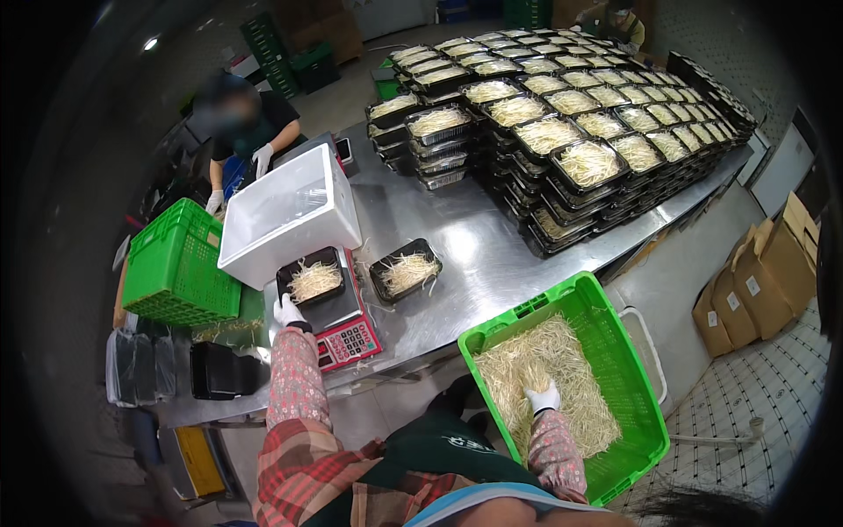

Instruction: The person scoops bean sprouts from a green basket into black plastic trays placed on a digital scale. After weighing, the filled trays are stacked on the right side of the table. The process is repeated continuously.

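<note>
My left hand (pixel 287 310), in a white glove, grips the near left edge of a black plastic tray (pixel 333 257) of bean sprouts (pixel 314 281). That tray rests on a red electronic scale (pixel 349 341) with a keypad. Beside the scale, to its right, a second black tray (pixel 379 288) of sprouts sits on the steel table, a few strands hanging over its rim. My right hand (pixel 544 397), gloved in white too, is down in the green crate (pixel 628 386) of loose bean sprouts (pixel 580 417). Its fingers close around a bunch there, their tips partly hidden.
Stacked filled trays (pixel 562 132) cover the far right of the steel table (pixel 465 237). A white foam box (pixel 299 211) and a green crate (pixel 180 268) stand left, near empty black trays (pixel 224 369). A co-worker (pixel 255 132) is behind the box. Cardboard boxes (pixel 760 281) lean at right.
</note>
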{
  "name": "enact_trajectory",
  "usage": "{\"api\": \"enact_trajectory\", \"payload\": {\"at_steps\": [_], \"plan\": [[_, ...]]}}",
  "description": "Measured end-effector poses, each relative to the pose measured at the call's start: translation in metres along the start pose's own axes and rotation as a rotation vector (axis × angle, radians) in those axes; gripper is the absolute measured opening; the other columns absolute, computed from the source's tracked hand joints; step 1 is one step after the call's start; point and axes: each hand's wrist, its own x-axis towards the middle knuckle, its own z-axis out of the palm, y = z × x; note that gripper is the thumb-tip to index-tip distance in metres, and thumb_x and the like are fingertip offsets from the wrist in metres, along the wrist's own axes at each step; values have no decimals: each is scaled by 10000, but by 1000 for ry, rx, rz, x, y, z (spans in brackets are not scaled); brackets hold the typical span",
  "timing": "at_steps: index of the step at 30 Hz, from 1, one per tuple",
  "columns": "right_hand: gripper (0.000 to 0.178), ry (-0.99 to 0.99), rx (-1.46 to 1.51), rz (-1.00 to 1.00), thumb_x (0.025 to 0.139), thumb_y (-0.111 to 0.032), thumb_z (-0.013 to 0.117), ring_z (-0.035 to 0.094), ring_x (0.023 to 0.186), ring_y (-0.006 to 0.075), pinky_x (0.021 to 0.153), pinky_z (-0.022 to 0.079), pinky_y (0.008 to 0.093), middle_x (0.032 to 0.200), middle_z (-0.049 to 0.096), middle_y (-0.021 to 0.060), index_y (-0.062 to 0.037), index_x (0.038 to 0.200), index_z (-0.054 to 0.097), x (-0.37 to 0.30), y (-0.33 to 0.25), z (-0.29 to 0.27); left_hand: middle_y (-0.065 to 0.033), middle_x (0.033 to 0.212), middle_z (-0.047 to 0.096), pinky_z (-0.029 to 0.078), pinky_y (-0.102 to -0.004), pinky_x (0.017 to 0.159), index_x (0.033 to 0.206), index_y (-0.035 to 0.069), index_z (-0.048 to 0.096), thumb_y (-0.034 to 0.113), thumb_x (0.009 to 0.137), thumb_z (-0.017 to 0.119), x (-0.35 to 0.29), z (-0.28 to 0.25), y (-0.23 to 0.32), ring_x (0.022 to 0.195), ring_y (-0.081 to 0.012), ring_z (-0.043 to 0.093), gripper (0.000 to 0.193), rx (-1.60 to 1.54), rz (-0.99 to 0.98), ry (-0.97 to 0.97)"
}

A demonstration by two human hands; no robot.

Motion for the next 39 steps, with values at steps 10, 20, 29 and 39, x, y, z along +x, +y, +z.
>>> {"api": "enact_trajectory", "payload": {"at_steps": [10, 20, 29, 39], "plan": [[548, -52, 590, -233, 689, 21, 827, 666, 953, 170, 893, 521, 326, 1092, 695, 77, 6, 1195, 614, -27, -28, -79, -88, 1174, 603, 553, -415, 786, 1290, 145, 513, 283, 936, 589, -142, 3, 61, 1029, -235, 595, 387, -483, -242, -361], [780, -238, -366, -1176, 657, -284, 832, 669, 972, 335, 854, 533, 386, 1068, 673, 178, -103, 1344, 511, -85, -417, 0, -96, 1307, 580, 398, -308, 1045, 1355, -21, 509, 164, 1030, 485, -214, 6, 116, 1180, -175, 543, 374, -470, 93, -623], [407, -384, -785, -1694, 639, -153, 740, 656, 833, 312, 738, 526, 430, 836, 656, 127, -52, 1012, 611, -152, -540, 280, -96, 1424, 484, 296, -320, 1126, 1453, 10, 403, 247, 1046, 465, -92, -44, 51, 1296, -191, 436, 475, -412, -46, -531], [858, -406, -875, -1645, 632, -511, 791, 576, 936, 291, 832, 469, 428, 981, 569, 126, -35, 1282, 493, -141, -487, 399, -187, 1464, 438, 297, -421, 1151, 1501, 60, 313, 260, 971, 513, -6, -84, 76, 1390, -361, 359, 601, 507, 699, -793]]}}
